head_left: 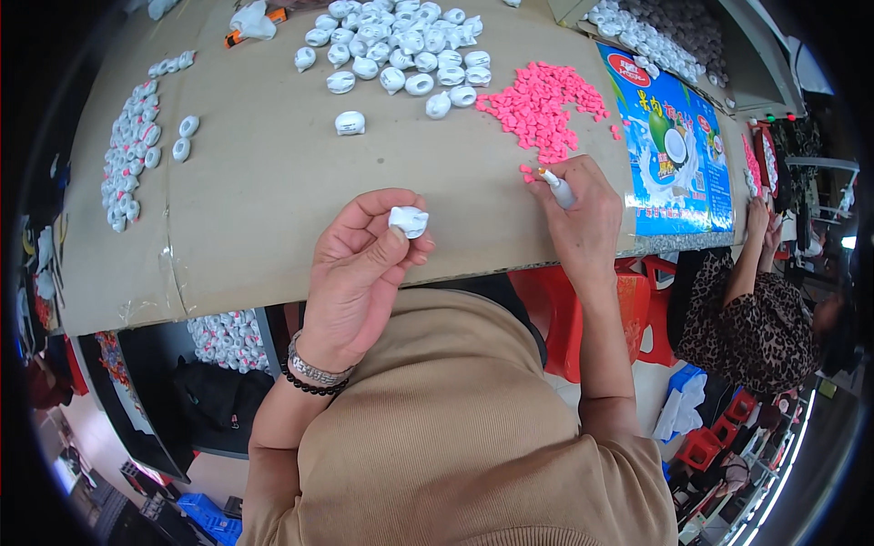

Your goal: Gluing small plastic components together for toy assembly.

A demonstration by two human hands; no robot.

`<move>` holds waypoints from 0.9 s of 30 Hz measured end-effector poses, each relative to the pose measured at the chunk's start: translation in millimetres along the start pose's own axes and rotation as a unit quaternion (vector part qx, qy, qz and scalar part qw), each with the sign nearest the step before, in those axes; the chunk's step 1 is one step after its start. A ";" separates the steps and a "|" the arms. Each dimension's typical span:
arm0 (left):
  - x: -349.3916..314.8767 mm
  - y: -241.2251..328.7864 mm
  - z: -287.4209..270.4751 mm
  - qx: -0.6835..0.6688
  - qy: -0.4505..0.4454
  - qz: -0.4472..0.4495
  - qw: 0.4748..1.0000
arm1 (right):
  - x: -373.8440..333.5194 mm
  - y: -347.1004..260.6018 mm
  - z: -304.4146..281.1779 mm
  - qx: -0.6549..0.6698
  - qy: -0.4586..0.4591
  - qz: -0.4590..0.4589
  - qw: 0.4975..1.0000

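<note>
My left hand (369, 259) is pinching a small rounded white plastic piece (408, 222) between thumb and fingers, above the near part of the table. My right hand (583, 218) is closed around a slim white tube with an orange tip (556, 187). That tip is beside a few loose pink pieces (527, 173) at the near end of a pile of small pink pieces (546, 100). A single white piece (350, 123) lies apart on the table, beyond my left hand. Farther back is a heap of similar white pieces (401, 41).
White pieces with pink parts (132, 150) lie grouped at the left of the brown-covered table (246, 209). A blue printed sheet (674, 146) lies at the right, below a box of white pieces (637, 36). Another person in leopard print (756, 318) works at the far right.
</note>
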State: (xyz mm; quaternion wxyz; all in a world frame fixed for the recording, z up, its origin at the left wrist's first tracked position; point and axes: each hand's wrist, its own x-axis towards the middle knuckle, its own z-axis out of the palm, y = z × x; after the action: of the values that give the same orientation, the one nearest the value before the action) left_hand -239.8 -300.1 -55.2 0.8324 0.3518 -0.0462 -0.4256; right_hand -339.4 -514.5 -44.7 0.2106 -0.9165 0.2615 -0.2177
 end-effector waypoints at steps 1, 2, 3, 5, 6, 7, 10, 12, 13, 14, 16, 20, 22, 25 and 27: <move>0.0 -0.7 -0.1 -0.002 -0.004 0.001 1.000 | 0.9 -1.8 0.6 0.000 -0.003 0.000 1.000; -0.7 -1.3 -0.2 0.000 -0.004 0.001 1.000 | 2.4 -4.2 0.3 0.000 -0.006 0.001 1.000; -1.5 -1.7 -0.4 0.002 -0.004 0.001 1.000 | 3.2 -5.7 0.6 0.000 -0.008 0.002 1.000; -1.4 -1.3 -0.3 0.003 -0.007 0.000 1.000 | 4.5 -1.6 0.6 0.011 -0.008 0.000 1.000; -1.8 -0.7 -0.4 0.003 -0.007 0.000 1.000 | 5.1 0.3 -0.1 0.016 -0.007 -0.001 1.000; -2.2 -0.9 -0.6 0.003 -0.005 0.000 1.000 | 5.2 1.0 -1.1 0.013 -0.017 -0.005 1.000; -0.4 -1.8 -1.6 0.002 -0.005 0.003 1.000 | 5.5 1.2 -2.7 0.004 -0.038 -0.010 0.999; -0.5 -2.4 -0.5 0.005 0.002 0.006 1.000 | 5.7 1.1 -1.3 -0.002 -0.040 -0.005 0.999; -0.8 -2.0 0.3 0.006 0.006 0.008 1.000 | 5.3 0.4 -1.1 -0.006 -0.034 -0.008 0.999; -1.0 -1.8 0.7 0.004 0.003 0.004 1.000 | 4.0 -0.3 -1.1 -0.010 -0.028 -0.011 0.999; -1.2 -2.0 0.6 0.000 0.000 -0.001 1.000 | 2.2 -2.2 -0.6 -0.004 -0.016 -0.010 1.000; 0.5 -6.0 2.1 0.011 -0.007 0.015 1.000 | -2.2 -15.3 -0.6 0.140 0.000 -0.012 0.990; 1.7 -8.1 5.6 0.019 -0.004 0.024 1.000 | -6.6 -32.2 -3.6 0.232 -0.009 -0.035 0.972; 3.4 -13.6 4.9 0.021 -0.010 0.048 0.999 | -15.6 -59.5 4.0 0.315 -0.037 -0.095 0.943; 3.4 -13.6 7.7 0.022 -0.006 0.061 0.998 | -17.7 -65.6 11.0 0.331 -0.040 -0.098 0.938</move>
State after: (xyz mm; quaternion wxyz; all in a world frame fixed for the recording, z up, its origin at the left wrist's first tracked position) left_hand -249.7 -312.1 -58.8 0.8488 0.3637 -0.0817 -0.3750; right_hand -322.0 -450.6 -26.0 0.4896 -0.8240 0.0754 -0.2748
